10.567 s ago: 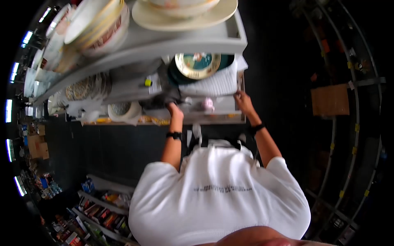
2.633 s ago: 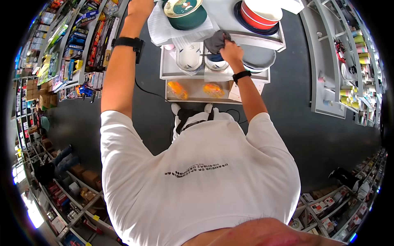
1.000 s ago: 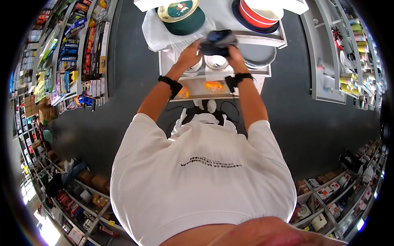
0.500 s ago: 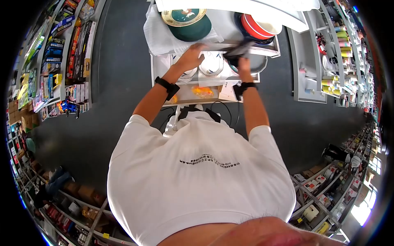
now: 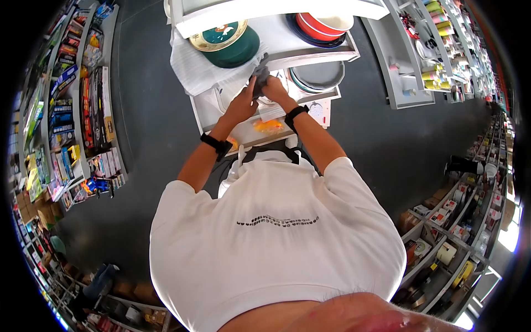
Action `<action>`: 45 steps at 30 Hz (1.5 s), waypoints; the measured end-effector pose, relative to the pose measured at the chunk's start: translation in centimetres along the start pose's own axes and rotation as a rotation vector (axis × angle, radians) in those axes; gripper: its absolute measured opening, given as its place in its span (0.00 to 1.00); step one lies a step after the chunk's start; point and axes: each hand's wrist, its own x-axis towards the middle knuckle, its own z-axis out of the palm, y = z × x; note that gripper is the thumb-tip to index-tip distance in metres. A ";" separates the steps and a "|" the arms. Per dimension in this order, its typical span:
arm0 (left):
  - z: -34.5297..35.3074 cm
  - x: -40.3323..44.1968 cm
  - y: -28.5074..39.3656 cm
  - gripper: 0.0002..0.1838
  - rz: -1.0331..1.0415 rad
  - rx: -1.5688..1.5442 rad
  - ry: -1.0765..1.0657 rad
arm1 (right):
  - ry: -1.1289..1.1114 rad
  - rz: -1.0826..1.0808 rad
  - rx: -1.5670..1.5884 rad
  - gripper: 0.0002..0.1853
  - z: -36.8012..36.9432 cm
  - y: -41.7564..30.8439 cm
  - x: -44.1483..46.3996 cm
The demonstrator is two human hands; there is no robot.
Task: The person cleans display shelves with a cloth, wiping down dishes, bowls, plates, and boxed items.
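Both hands meet over the shelf unit, in front of the green bowl. A crumpled dark grey cloth [image 5: 261,76] is between them; whether it is a rag or a glove I cannot tell. My right hand [image 5: 278,92] is closed around it from the right. My left hand [image 5: 242,105] has its fingers pressed to the cloth from the left. Just behind lies the deep green bowl [image 5: 235,51], with a patterned plate [image 5: 217,34] on top, on white foam wrap [image 5: 189,65]. White dishes under the hands are partly hidden.
Red bowls [image 5: 318,29] sit on a dark blue plate at the upper shelf's right. Grey-rimmed plates [image 5: 319,74] are stacked below. An orange packet [image 5: 268,126] lies on the lowest shelf. A white shelf board [image 5: 276,12] overhangs the back. Stocked shelves [image 5: 94,105] stand left.
My right hand has moved left with the dark cloth, from near the stacked plates to my left hand. My left hand has moved slightly left and down and now touches the cloth. The view has shifted.
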 end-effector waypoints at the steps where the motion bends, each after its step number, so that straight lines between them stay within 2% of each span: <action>1: 0.4 -0.2 -0.1 0.45 0.031 -0.030 0.048 | 0.011 0.003 0.000 0.12 -0.3 -0.8 -0.2; 5: 0.3 0.1 -0.5 0.45 -0.052 -0.078 0.051 | -0.070 -0.072 -0.063 0.11 -0.6 -1.1 0.2; 7: 0.3 0.3 -0.5 0.45 -0.038 -0.002 0.076 | -0.069 -0.108 -0.045 0.12 -0.6 -0.6 0.7; 9: 0.3 0.4 0.6 0.45 -0.208 0.058 0.010 | -0.101 -0.180 -0.033 0.13 -0.9 0.2 0.9; 10: 0.4 0.5 1.3 0.45 -0.204 0.073 0.003 | -0.091 -0.182 -0.019 0.13 -1.1 0.7 0.8; 13: 0.3 2.1 3.5 0.45 -0.258 0.355 0.019 | -0.170 -0.343 -0.046 0.14 -1.2 2.5 0.9; 16: 2.4 3.3 3.1 0.43 -0.337 0.569 0.107 | -0.196 -0.352 0.053 0.15 -2.0 3.7 0.8; 18: 3.4 4.7 3.6 0.43 -0.378 0.585 0.115 | -0.269 -0.132 0.234 0.18 -4.7 3.9 0.2; 21: 4.9 7.3 6.0 0.44 -0.421 0.571 0.101 | -0.222 -0.213 0.348 0.22 -7.1 7.3 0.4; 22: 5.5 8.4 7.3 0.45 -0.467 0.548 0.100 | -0.290 -0.208 0.393 0.24 -8.2 8.8 0.7; 23: 6.2 9.4 8.2 0.45 -0.457 0.570 0.075 | -0.322 -0.102 0.381 0.19 -9.8 9.5 0.7; 26: 9.1 12.7 11.1 0.45 -0.468 0.443 0.092 | -0.227 -0.068 0.396 0.20 -13.0 12.9 0.7; 28: 11.3 15.1 12.6 0.44 -0.480 0.438 0.070 | -0.183 0.114 0.557 0.21 -14.7 15.4 0.4; 29: 12.3 16.3 13.3 0.43 -0.489 0.428 0.060 | -0.193 0.120 0.558 0.21 -15.6 16.5 0.1; 31: 14.4 18.4 15.1 0.41 -0.529 0.427 0.060 | -0.137 0.335 1.013 0.22 -17.2 18.3 -0.7; 32: 15.3 19.4 16.0 0.42 -0.537 0.402 0.041 | -0.183 0.349 1.139 0.21 -18.3 19.4 -1.1; 33: 16.4 20.3 16.2 0.42 -0.543 0.378 0.023 | -0.109 0.382 1.238 0.22 -20.6 18.5 -2.3; 35: 18.6 22.3 15.5 0.44 -0.514 0.431 0.009 | 0.175 0.041 0.746 0.23 -22.0 20.5 -3.0; 37: 20.8 23.9 15.8 0.44 -0.406 0.368 0.002 | 0.324 0.096 0.372 0.25 -26.0 18.9 -4.8; 38: 21.9 24.7 16.1 0.44 -0.419 0.363 0.011 | 0.475 -0.021 0.372 0.26 -27.6 18.6 -5.3; 39: 22.8 25.7 16.5 0.42 -0.373 0.403 -0.031 | 0.463 -0.027 0.369 0.26 -28.7 18.8 -5.1; 41: 24.5 27.5 17.4 0.41 -0.330 0.436 -0.061 | 0.733 -0.135 0.192 0.28 -30.6 19.4 -4.3; 43: 25.6 28.7 18.3 0.32 -0.240 0.292 -0.054 | 0.716 -0.095 0.215 0.29 -31.7 19.4 -3.5; 44: 25.8 28.8 18.6 0.24 -0.167 0.319 -0.003 | 0.758 -0.141 0.147 0.30 -31.8 19.6 -2.8; 45: 25.6 28.7 18.5 0.24 -0.158 0.311 0.029 | 0.808 -0.202 0.074 0.32 -32.4 19.8 -1.3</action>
